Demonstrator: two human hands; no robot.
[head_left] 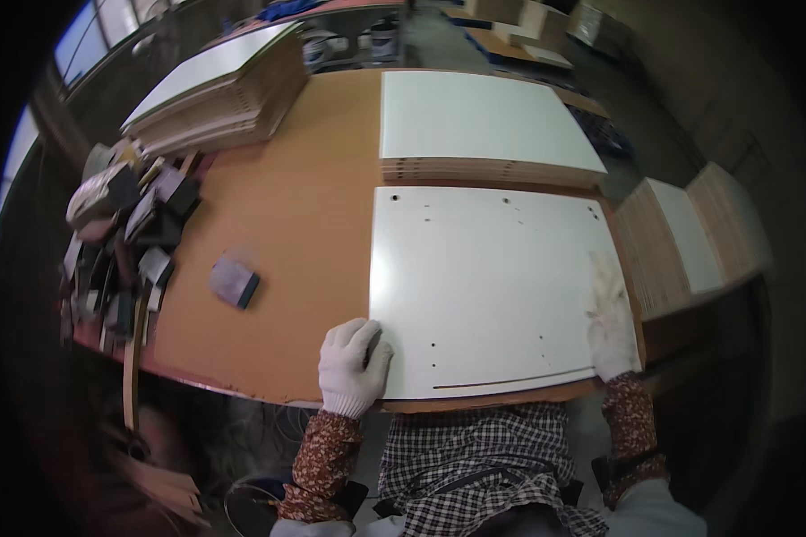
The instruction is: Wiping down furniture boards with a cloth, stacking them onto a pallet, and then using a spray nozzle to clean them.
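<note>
A white panel [493, 286] with several small drilled holes and a dark groove along its front edge lies flat in front of me. My left hand [354, 362], in a white knitted glove, is at the panel's left edge close to the front corner, its fingers curled against that edge. Over on the right side, my gloved right hand [611, 331] rests on the panel's surface, fingers stretched out toward the far side and somewhat blurred. Left of the panel a small grey-purple sanding block [234, 280] with a dark base lies on the brown tabletop [278, 197].
Behind the panel is a stack of white boards [484, 121]; another board stack [215, 89] stands far left. Sanding blocks and scraps [125, 224] crowd the table's left edge. More boards [690, 233] stand beyond the right edge. A wooden strip [134, 367] overhangs the left front.
</note>
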